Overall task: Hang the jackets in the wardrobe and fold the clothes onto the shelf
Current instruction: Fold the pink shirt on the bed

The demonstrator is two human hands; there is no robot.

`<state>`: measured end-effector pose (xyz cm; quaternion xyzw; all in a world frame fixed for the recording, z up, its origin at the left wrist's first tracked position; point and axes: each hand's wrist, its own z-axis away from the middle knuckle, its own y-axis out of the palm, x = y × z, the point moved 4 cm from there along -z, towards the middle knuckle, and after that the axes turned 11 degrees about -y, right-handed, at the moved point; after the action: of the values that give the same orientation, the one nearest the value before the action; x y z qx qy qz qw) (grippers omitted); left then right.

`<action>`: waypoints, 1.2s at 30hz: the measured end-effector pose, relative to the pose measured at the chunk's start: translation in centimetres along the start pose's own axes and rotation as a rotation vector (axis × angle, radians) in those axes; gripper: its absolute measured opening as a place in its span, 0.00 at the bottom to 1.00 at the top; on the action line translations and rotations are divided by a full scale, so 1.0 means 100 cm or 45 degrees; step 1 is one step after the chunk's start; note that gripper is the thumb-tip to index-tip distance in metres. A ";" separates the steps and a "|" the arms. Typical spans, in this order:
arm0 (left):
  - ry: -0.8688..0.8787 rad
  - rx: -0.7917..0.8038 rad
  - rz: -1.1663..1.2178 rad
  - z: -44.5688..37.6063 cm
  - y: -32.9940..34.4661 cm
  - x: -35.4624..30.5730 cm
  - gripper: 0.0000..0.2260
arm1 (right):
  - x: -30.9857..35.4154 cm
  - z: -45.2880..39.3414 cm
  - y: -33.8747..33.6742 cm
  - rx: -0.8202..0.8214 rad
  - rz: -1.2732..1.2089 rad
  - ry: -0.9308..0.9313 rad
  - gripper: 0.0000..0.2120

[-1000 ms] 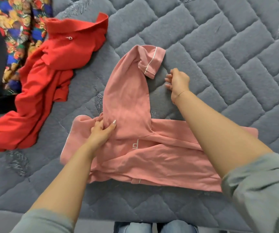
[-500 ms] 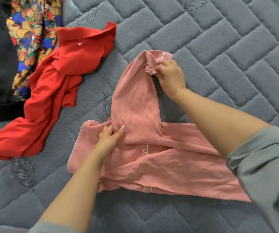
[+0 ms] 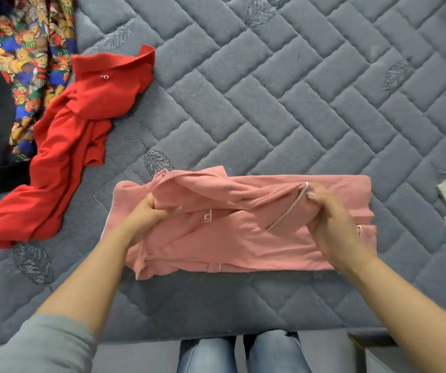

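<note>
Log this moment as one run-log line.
stage: folding | left hand: grips pink top | right hand: pinches its piped cuff | surface: grey quilted mattress | waiting: red shirt

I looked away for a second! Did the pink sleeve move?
Yes. The pink sleeve stuck out away from the person, toward the red shirt's collar; now the right hand has folded it down and rightward across the pink top.

The folded top [image 3: 243, 224] near the front edge of the bed is pink with thin white lines. The shirt [image 3: 63, 157] by the left edge is bright red. Beside it lies a cloth [image 3: 28, 57] with brown teddy bears on blue, red and green. The bed cover [image 3: 297, 90] is grey-blue with stitched blocks and leaves.
</note>
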<state>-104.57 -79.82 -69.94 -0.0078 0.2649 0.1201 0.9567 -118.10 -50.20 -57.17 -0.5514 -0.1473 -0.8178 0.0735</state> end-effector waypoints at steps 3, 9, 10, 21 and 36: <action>0.221 -0.215 -0.654 0.014 0.002 -0.006 0.21 | -0.003 0.039 -0.031 -0.257 -0.145 0.127 0.16; 0.514 -0.165 -1.409 0.031 0.013 -0.005 0.16 | 0.000 0.081 -0.081 -0.369 -0.103 0.310 0.16; 0.488 -0.129 -1.477 0.032 0.013 -0.006 0.15 | 0.002 0.083 -0.092 -0.382 -0.056 0.300 0.18; 0.391 -0.352 -1.403 0.014 0.027 -0.058 0.07 | 0.002 0.014 -0.187 -0.304 0.696 -0.065 0.06; 0.311 -0.944 -1.322 -0.007 0.093 -0.059 0.11 | -0.030 -0.017 -0.246 0.381 1.977 -0.414 0.19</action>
<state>-112.01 -72.18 -67.04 -0.4783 0.2744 -0.2763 0.7871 -125.44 -27.61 -64.45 -0.5928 0.1611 -0.4143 0.6715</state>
